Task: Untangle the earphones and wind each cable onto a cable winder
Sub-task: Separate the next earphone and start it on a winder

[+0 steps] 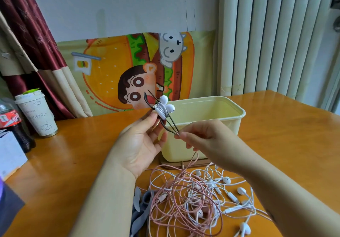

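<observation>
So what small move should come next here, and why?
Probably the right hand wraps the dark winder tail round the white earphone bundle that the left hand holds: the cable looks fully wound, but the tail it pinches sticks out loose.

Soft, even daylight in a wide-angle view.
The glossy table (73, 144) carries a pale sheen near the paper cup (36, 115) and along its far right edge; shadows are faint and soft-edged. Straight lines bow toward the frame's edges, and the bottle (12, 124) and lower left corner look smeared and soft.
</observation>
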The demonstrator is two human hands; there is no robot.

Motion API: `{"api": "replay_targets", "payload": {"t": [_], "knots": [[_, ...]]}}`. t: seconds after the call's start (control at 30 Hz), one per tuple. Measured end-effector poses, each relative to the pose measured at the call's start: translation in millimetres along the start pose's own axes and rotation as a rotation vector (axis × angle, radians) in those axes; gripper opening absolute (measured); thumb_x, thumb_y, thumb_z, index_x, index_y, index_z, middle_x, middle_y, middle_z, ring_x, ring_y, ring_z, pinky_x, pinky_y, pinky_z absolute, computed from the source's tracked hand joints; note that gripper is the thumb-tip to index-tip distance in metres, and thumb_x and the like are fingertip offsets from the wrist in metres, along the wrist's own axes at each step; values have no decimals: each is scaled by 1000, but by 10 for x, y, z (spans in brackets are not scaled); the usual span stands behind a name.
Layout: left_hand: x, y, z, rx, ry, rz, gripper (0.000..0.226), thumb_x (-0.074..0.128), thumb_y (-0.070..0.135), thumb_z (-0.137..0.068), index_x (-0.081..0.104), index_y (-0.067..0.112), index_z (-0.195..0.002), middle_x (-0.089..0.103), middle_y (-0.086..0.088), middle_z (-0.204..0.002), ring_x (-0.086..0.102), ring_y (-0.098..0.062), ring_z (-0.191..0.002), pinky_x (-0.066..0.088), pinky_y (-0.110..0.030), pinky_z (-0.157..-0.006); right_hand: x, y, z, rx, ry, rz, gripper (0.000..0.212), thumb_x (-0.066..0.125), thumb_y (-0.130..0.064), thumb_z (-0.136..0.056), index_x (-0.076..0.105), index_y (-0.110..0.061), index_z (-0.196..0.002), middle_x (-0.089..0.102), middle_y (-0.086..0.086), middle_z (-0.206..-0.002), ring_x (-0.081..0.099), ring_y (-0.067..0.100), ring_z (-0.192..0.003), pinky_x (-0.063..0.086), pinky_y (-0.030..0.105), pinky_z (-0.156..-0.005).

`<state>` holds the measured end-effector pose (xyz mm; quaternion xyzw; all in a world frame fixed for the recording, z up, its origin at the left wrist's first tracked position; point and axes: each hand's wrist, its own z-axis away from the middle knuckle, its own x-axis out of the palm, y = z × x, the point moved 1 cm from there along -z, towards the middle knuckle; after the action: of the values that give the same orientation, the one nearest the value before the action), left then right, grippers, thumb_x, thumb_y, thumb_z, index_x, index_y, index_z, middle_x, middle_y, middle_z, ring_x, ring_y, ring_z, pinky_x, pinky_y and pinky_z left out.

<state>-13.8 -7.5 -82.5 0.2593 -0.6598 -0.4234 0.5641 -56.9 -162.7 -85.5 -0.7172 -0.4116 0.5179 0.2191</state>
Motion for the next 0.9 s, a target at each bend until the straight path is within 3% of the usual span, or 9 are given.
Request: {"api": "replay_targets", "payload": {"t": [0.13,0.3,0.4,0.47,0.53,0.63,0.73,0.9], "knots": [[-15,-42,-18,64,63,-129,15,55,12,-91,68,19,-93,73,6,-79,59,-9,-80,43,-29,-79,-73,-82,42,-70,39,112,17,60,-28,-91,74,-21,-97,63,-20,-71,61,5,-74,47,17,-65],[-9,-75,9,157,19,-415,16,57,11,-94,67,21,-100,73,8,-86,61,-9,-86,45,-28,-80,-223,-173,61,-183,157,233,15,61,-26,-89,74,-20,-92,57,-27,-69,58,-7,-72,45,12,-65],[15,-98,49,174,-90,-646,17,66,26,-84,66,25,-101,75,11,-90,64,-8,-92,46,-33,-87,-321,-213,76,-211,199,291,19,61,-35,-81,73,-22,-86,52,-28,-65,54,-17,-73,43,6,-67],[34,-103,74,154,-167,-757,38,69,40,-66,66,28,-102,74,12,-95,66,-8,-98,48,-35,-94,-390,-222,82,-207,210,324,22,58,-43,-72,71,-26,-80,56,-26,-66,56,-12,-78,46,10,-69],[63,-102,99,129,-245,-826,44,67,41,-62,65,27,-104,74,14,-96,67,-3,-96,49,-26,-92,-440,-215,84,-193,199,352,11,63,-44,-71,65,-33,-72,57,-22,-65,56,-7,-79,46,12,-67],[60,-109,116,75,-360,-832,39,66,29,-70,65,20,-108,75,11,-98,68,2,-87,47,-11,-72,-496,-179,88,-190,169,369,12,67,-47,-69,58,-38,-69,60,-18,-67,58,-1,-74,47,16,-64],[-21,-96,108,14,-426,-822,41,68,24,-71,65,16,-111,74,4,-105,69,-7,-91,51,-18,-74,-523,-140,89,-192,144,280,25,63,-56,-62,63,-34,-73,64,-16,-71,61,0,-74,50,15,-65],[-73,-86,107,-25,-541,-840,30,74,25,-83,65,18,-110,72,-5,-111,66,-25,-108,51,-42,-99,-545,-71,56,-202,88,-84,31,67,-45,-63,69,-19,-78,70,-4,-74,66,5,-72,54,19,-69]]}}
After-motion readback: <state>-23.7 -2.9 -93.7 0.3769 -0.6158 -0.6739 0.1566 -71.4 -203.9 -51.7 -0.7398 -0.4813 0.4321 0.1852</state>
